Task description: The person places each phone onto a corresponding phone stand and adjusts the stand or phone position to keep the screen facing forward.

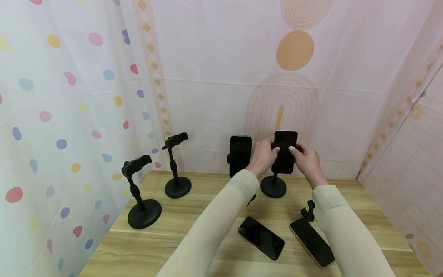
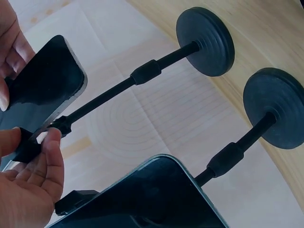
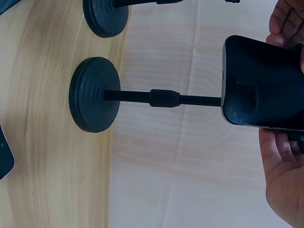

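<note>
At the back of the table, a black smartphone (image 1: pixel 285 163) stands upright in a phone stand (image 1: pixel 273 187) with a round base. My left hand (image 2: pixel 33 190) pinches the stand's black clamp (image 2: pixel 27 148) at the phone's left edge, between thumb and fingers. On the other edge, my right hand (image 1: pixel 309 161) grips the phone, thumb on its front and fingers behind. Just left of it, a second smartphone (image 1: pixel 240 154) sits upright in another stand, whose base (image 2: pixel 273 107) shows in the left wrist view. Part of the held phone runs out of the right wrist view.
Two phone stands without phones, a front one (image 1: pixel 144 214) and a rear one (image 1: pixel 178 187), are on the left. Two smartphones lie flat near the front, one in the middle (image 1: pixel 261 237) and one (image 1: pixel 313 242) beside my right sleeve. Patterned curtains (image 1: pixel 207 115) hang behind the wooden table (image 1: pixel 194 231).
</note>
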The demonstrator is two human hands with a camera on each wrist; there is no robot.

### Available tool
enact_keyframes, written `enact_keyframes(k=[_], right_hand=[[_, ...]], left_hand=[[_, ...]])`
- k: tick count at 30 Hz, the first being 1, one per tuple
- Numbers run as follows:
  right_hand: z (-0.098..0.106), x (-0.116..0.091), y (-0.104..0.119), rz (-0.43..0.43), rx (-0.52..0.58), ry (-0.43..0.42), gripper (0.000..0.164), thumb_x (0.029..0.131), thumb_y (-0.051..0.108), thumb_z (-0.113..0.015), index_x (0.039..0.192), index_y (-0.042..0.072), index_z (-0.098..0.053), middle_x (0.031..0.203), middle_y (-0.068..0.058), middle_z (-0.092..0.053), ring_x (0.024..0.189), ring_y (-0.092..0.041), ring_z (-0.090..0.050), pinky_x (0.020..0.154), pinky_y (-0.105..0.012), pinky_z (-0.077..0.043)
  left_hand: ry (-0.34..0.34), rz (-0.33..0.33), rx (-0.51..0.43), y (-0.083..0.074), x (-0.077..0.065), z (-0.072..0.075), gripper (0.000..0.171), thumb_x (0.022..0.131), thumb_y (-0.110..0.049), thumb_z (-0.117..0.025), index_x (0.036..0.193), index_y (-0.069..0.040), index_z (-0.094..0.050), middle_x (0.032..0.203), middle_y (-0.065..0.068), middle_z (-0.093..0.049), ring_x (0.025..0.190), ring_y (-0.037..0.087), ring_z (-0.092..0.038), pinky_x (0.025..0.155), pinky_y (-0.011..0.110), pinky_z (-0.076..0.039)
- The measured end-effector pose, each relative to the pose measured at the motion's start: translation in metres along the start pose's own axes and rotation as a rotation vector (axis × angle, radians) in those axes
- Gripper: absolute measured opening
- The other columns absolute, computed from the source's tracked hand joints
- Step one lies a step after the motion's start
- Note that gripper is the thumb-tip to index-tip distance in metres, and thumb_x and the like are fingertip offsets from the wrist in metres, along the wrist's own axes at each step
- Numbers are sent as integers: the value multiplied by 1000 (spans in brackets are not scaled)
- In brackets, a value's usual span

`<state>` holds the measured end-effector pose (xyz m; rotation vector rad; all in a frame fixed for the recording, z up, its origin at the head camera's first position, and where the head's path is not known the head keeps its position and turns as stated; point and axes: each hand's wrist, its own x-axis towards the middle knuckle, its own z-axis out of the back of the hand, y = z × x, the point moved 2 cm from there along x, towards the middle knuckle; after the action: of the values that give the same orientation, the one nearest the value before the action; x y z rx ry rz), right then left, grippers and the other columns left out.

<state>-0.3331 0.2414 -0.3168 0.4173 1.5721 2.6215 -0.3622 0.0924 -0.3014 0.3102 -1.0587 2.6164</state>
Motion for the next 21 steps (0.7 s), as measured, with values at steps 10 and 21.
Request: enact_keyframes(k=[10,21], right_hand=[[0,-1,-1,-31,3,11,55,106,31,-48,149,-1,-39,142,-25,-49,121,-38,-56,99,-46,-47],[0,-2,-2,-7,-76,-29,54,106,32,-48,149,0,-40,146,-24,-46,135,-39,-42,106,-51,-39]], left_hand=[[-14,-16,49,-3,0,-2,14,99,-24,-64,96,-11,-69,78,0,-63,68,11,-58,58,25,-46],[-24,-8,76,-5,-3,-4,16,99,-25,-63,103,-11,-69,85,0,-66,71,12,-61,58,24,-47]])
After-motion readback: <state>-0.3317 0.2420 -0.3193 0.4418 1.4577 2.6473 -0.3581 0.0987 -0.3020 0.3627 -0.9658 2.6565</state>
